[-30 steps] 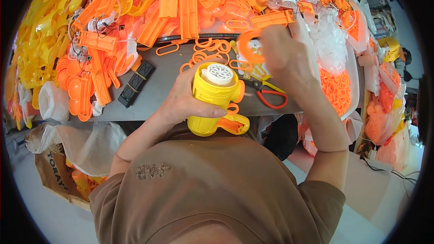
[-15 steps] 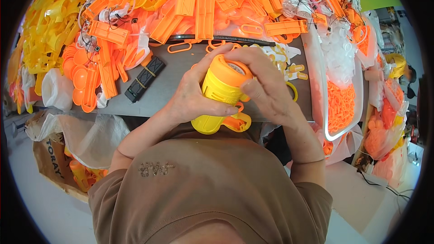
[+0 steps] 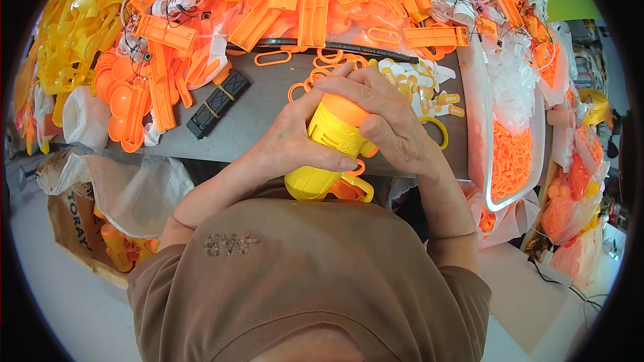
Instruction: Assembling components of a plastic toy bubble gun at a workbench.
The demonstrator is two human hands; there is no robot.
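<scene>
In front of my chest, tilted with its orange head up and away, is a yellow plastic flashlight (image 3: 325, 144). My left hand (image 3: 285, 137) wraps round its yellow barrel, thumb across the near side. Over the orange head (image 3: 346, 110) lies my right hand (image 3: 396, 117), its fingers curled on top and its thumb against the side. The front face is hidden under those fingers. A yellow and orange handle (image 3: 359, 190) sticks out at the lower right of the barrel. Just beyond my hands, loose orange oval rings (image 3: 329, 57) lie on the grey table (image 3: 268, 107).
Orange battery-holder-like trays (image 3: 314, 7) are heaped at the back, yellow plastic parts (image 3: 80, 40) at far left. A black banded bundle (image 3: 218, 104) lies left of my hands. To the right stand a white bin (image 3: 477, 154) of small orange parts, a yellow ring (image 3: 439, 133) and yellow-white labels (image 3: 419, 87).
My right hand has closed over the orange head, covering the clear front that showed before. The flashlight has tipped slightly, its head turning away from view.
</scene>
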